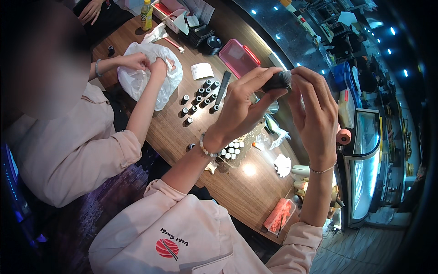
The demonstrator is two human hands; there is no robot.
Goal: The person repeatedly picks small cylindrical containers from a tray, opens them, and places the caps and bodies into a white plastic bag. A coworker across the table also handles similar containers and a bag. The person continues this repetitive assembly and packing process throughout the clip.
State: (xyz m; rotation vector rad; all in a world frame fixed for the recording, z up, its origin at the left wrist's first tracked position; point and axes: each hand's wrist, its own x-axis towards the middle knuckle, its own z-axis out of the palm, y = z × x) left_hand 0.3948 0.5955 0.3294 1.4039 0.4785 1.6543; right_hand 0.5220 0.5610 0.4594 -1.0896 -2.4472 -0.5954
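Pinching a small black bottle with a grey ribbed neck (276,82) between left hand (242,102) thumb and fingers, tilting it in the air above the brown wooden desk (246,192), in view around the far edge. Curling right hand (315,98) fingers at the neck end; not making out whether gripping or just touching, nor whether a cap is on. Seeing loose dark bottles with pale tops (206,103) mid-desk, bunched white round tops (233,150) nearer the right end. Judging as partway: handling one, leaving others standing; not telling which group is done.
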